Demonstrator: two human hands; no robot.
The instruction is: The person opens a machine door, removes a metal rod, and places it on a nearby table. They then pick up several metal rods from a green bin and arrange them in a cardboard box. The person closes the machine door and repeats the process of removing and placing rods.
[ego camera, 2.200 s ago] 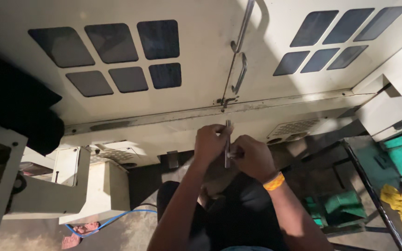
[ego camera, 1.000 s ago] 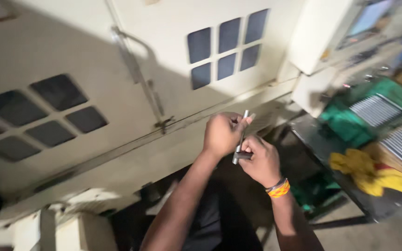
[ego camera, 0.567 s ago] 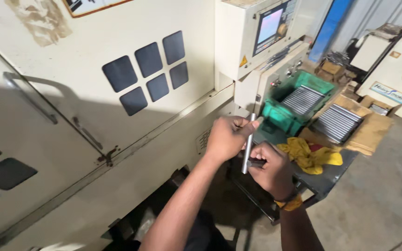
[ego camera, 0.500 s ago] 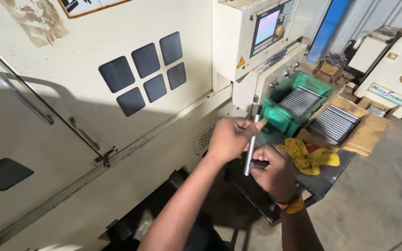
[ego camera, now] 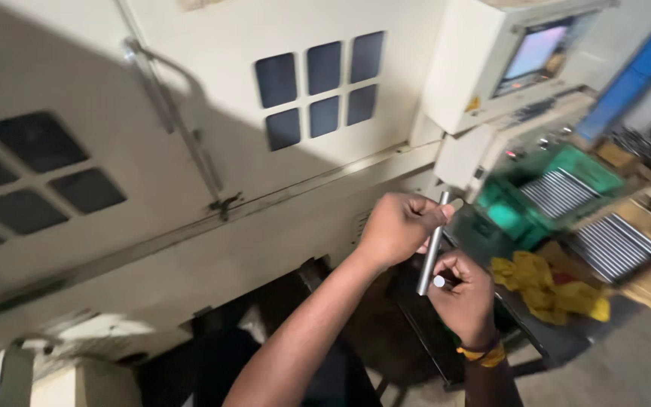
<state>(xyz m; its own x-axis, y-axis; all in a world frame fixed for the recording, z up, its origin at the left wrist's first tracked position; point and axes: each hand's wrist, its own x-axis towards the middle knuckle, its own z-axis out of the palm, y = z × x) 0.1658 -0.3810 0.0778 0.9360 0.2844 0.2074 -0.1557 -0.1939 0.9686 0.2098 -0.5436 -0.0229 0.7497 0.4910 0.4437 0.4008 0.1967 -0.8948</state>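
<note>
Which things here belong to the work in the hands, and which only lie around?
In hand:
- metal rod, upper end held by the left hand
- small round-ended piece in the right hand

Lying about:
- green crate of metal rods
- yellow cloth
- machine door handle
- control screen

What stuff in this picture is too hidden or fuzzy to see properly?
Head view only:
- Metal rod: its top end is covered by the left hand.
- Right hand: its palm faces away, so its grip on the rod's lower end is unclear.
- Green crate and yellow cloth: motion blur smears their detail.
- Screen: glare, too small to read.
</note>
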